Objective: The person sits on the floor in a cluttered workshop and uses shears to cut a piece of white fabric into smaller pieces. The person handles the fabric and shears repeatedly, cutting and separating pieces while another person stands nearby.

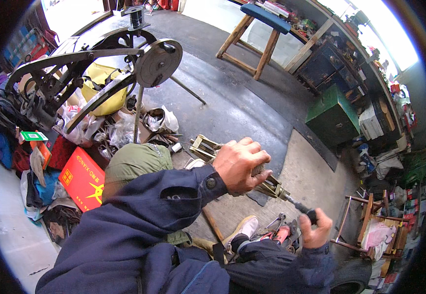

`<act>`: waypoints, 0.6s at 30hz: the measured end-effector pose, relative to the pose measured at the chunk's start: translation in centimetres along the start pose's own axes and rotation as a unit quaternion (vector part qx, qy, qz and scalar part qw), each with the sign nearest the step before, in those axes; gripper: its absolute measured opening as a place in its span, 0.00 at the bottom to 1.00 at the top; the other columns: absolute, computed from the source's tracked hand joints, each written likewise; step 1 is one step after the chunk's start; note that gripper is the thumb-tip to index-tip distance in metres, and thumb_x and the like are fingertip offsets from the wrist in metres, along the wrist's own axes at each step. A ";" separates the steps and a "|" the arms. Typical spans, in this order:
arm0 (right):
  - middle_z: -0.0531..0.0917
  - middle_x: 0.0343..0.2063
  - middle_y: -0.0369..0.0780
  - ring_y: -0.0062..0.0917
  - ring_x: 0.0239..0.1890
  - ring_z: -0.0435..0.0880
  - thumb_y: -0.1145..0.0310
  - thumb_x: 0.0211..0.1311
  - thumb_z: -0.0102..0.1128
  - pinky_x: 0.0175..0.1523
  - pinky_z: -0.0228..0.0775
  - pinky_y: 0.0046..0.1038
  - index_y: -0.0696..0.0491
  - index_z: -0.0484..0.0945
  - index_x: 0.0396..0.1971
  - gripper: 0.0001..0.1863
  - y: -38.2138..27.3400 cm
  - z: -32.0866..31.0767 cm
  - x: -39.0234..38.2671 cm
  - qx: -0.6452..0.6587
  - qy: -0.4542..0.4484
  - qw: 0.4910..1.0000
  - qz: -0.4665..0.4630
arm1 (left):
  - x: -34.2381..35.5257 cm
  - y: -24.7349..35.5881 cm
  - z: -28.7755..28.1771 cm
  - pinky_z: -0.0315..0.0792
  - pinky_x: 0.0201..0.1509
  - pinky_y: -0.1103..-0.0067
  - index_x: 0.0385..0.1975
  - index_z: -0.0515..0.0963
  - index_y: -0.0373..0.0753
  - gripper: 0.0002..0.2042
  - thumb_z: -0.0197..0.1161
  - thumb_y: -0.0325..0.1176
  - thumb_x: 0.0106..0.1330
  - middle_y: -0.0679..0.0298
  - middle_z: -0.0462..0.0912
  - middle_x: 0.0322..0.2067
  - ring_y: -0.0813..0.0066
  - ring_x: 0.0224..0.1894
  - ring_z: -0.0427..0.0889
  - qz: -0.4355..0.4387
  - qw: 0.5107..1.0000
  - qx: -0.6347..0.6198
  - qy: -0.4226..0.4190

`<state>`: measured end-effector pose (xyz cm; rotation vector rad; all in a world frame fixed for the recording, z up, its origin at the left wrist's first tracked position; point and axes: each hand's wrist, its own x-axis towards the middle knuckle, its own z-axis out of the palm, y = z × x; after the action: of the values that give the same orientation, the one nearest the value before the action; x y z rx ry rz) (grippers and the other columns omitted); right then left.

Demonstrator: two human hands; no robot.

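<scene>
My left hand [242, 166] is wrapped over the middle of a long brass-coloured metal frame tool [271, 188] with open bars. Something grey and rough shows under its fingers; I cannot make out what. The frame's far end sticks out to the left of the hand. From its right end runs a thin metal rod [296, 202], tipped with a black knob handle [312, 214]. My right hand [317, 230], slightly blurred, has its fingers curled around that knob. The whole tool lies across above my knees.
A cast-iron machine with a round wheel [159, 62] stands at upper left, near a yellow bag [102, 85]. Red-handled pliers [282, 234] lie by my shoe [248, 226]. A green metal box [333, 115], blue-topped stool [266, 17] and wooden chair [370, 225] stand to the right.
</scene>
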<state>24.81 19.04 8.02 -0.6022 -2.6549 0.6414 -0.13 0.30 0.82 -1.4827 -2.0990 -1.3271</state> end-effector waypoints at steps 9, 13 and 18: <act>0.80 0.30 0.38 0.21 0.34 0.79 0.51 0.71 0.62 0.41 0.73 0.25 0.57 0.78 0.53 0.24 2.5 2.6 5.8 0.121 0.085 0.989 -0.022 | 0.4 0.2 0.3 0.79 0.38 0.67 0.34 0.82 0.42 0.12 0.74 0.38 0.55 0.60 0.83 0.32 0.58 0.37 0.82 0.003 1.000 0.001 -0.005; 0.82 0.32 0.37 0.18 0.34 0.79 0.57 0.76 0.56 0.41 0.73 0.23 0.53 0.79 0.59 0.20 2.5 3.4 7.5 0.120 0.090 0.989 0.009 | 0.5 0.0 0.4 0.77 0.38 0.65 0.36 0.83 0.41 0.13 0.71 0.43 0.59 0.59 0.82 0.32 0.58 0.39 0.82 0.005 1.000 -0.012 -0.012; 0.84 0.31 0.34 0.15 0.31 0.76 0.57 0.76 0.56 0.34 0.69 0.20 0.51 0.81 0.58 0.18 2.9 4.3 8.7 0.159 0.082 0.984 0.019 | 0.5 0.0 0.3 0.78 0.39 0.65 0.36 0.83 0.41 0.13 0.71 0.42 0.58 0.58 0.82 0.32 0.57 0.39 0.82 0.008 1.000 -0.010 -0.012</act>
<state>16.56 23.96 4.97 -0.5854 -2.3283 0.9591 -0.27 0.84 1.04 -1.5268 -2.0912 -1.3343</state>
